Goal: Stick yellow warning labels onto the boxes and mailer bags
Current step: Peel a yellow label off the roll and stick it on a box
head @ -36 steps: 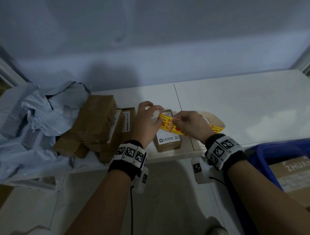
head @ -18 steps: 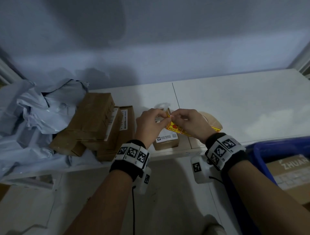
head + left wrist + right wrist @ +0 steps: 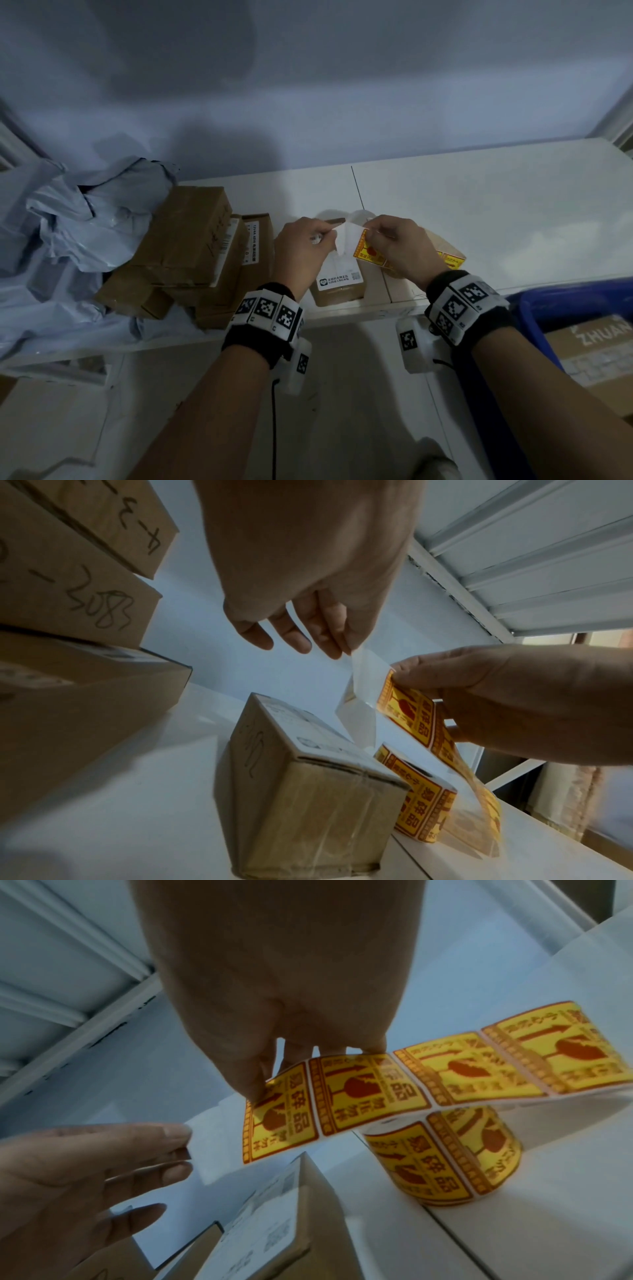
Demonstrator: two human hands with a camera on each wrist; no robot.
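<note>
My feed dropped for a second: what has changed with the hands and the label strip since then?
The left hand has taken hold of the white backing paper and pulled it leftward off the first yellow label. The right hand still pinches the strip. The small box and label roll stayed put.

labels point(image 3: 356, 1096): yellow, red-brown print | backing strip point(image 3: 359, 723): white | boxes point(image 3: 191, 236): brown

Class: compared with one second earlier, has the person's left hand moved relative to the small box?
Yes. The left hand has pulled leftward and slightly nearer, off the small box.
</note>
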